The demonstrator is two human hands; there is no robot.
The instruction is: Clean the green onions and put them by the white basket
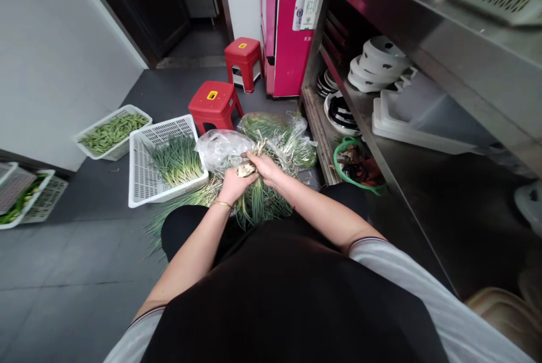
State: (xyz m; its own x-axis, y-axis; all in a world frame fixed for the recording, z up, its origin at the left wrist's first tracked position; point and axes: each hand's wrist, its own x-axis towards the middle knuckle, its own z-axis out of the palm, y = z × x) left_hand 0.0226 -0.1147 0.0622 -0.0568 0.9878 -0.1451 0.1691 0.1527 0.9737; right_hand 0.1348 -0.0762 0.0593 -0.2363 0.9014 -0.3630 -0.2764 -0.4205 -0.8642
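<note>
Both hands meet in front of my knees over a pile of green onions. My left hand (237, 184), a bracelet at its wrist, is closed around a bunch of green onions (246, 169), with pale root ends showing at the top. Their green leaves hang below the hands. My right hand (266, 167) is closed on the same bunch at the root end; its fingertips are partly hidden. Left of them, a white basket (139, 182) holds upright green onions (180, 162). Clear plastic bags (222, 145) with more green onions (266, 125) lie just beyond.
Two red stools (214, 104) stand ahead, near a pink fridge (292, 64). A basket of green pods (113, 131) sits by the left wall. At right, a steel shelf (406, 182) holds white containers (383, 58); a green basket (345, 174) with scraps is by its base.
</note>
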